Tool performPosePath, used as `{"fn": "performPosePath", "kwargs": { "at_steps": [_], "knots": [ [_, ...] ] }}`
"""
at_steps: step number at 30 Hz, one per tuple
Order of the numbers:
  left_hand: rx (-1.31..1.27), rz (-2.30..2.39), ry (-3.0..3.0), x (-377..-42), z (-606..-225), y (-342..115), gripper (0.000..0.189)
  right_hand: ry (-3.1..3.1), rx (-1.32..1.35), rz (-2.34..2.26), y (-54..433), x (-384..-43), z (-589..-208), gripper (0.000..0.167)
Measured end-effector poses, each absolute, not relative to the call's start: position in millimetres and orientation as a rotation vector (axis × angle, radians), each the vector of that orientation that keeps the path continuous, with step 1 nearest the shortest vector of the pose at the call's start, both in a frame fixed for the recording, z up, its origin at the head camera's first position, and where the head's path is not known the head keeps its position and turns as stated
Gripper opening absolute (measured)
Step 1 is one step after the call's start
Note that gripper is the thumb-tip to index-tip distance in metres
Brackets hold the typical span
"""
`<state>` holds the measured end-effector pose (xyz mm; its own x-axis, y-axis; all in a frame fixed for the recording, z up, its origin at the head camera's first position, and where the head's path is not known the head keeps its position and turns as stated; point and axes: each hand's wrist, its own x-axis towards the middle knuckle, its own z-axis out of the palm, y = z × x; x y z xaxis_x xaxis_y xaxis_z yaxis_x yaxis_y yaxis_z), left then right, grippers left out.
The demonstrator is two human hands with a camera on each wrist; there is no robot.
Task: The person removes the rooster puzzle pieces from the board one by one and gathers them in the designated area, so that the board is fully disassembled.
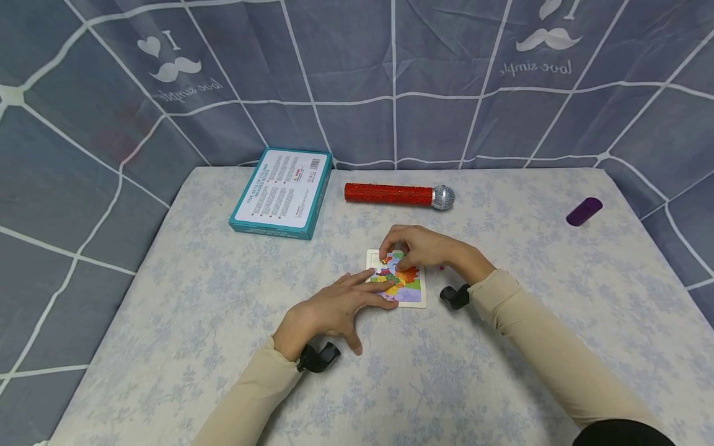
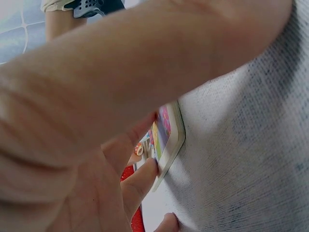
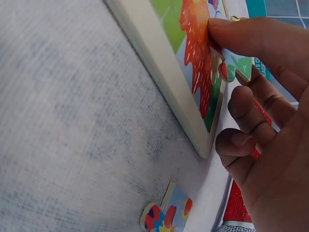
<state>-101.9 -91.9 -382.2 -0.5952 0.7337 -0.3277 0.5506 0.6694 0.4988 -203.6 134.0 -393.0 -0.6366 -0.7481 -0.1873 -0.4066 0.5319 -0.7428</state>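
Observation:
A small jigsaw puzzle in a pale tray [image 1: 419, 297] lies on the table, its picture bright with an orange-red spiky shape. My left hand [image 1: 340, 306] rests over the tray's left side, fingers spread, fingertips on the picture and thumb out on the table. Over the upper part of the tray, my right hand [image 1: 421, 248] pinches a puzzle piece [image 3: 240, 67] between thumb and fingers. That piece is green and light blue and stands tilted up from the picture. A loose puzzle piece [image 3: 171, 212] with red and blue shapes lies on the table beside the tray, mostly hidden in the head view.
A teal box [image 1: 279, 192] with a white printed label lies at the back left. Right of it is a red microphone [image 1: 390, 194] with a silver head. A dark purple cylinder [image 1: 584, 211] lies at the far right. Grey-blue cloth [image 1: 357, 130] hangs behind the table.

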Motion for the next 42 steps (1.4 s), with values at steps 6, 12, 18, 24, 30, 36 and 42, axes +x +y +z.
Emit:
{"fn": "performPosePath", "kwargs": {
  "at_steps": [6, 12, 18, 24, 30, 36, 42],
  "knots": [
    [0.988, 0.462, 2.37, -102.1, -382.0, -91.5, 0.09, 2.254, -0.892, -0.99, 138.8, -204.0, -393.9, 0.03],
    [0.982, 0.467, 2.374, -101.7, -381.4, -90.9, 0.09, 2.255, -0.776, -1.096, 146.2, -203.6, -394.3, 0.027],
    [0.96, 0.477, 2.374, -101.1, -381.2, -91.7, 0.091, 2.265, -0.675, -1.187, 151.7, -204.6, -392.7, 0.016],
    [0.949, 0.507, 2.371, -100.8, -381.9, -91.8, 0.09, 2.317, -0.551, -1.199, 166.9, -202.5, -392.7, 0.019],
    [0.945, 0.503, 2.376, -101.0, -382.7, -91.5, 0.091, 2.323, -0.448, -1.23, 199.8, -194.9, -395.5, 0.021],
    [0.949, 0.515, 2.376, -100.2, -382.5, -91.4, 0.091, 2.383, -0.329, -1.221, 235.3, -183.8, -394.9, 0.024],
    [0.944, 0.527, 2.369, -99.4, -382.1, -91.4, 0.091, 2.434, -0.269, -1.187, 261.8, -179.4, -396.8, 0.028]
  ]
}}
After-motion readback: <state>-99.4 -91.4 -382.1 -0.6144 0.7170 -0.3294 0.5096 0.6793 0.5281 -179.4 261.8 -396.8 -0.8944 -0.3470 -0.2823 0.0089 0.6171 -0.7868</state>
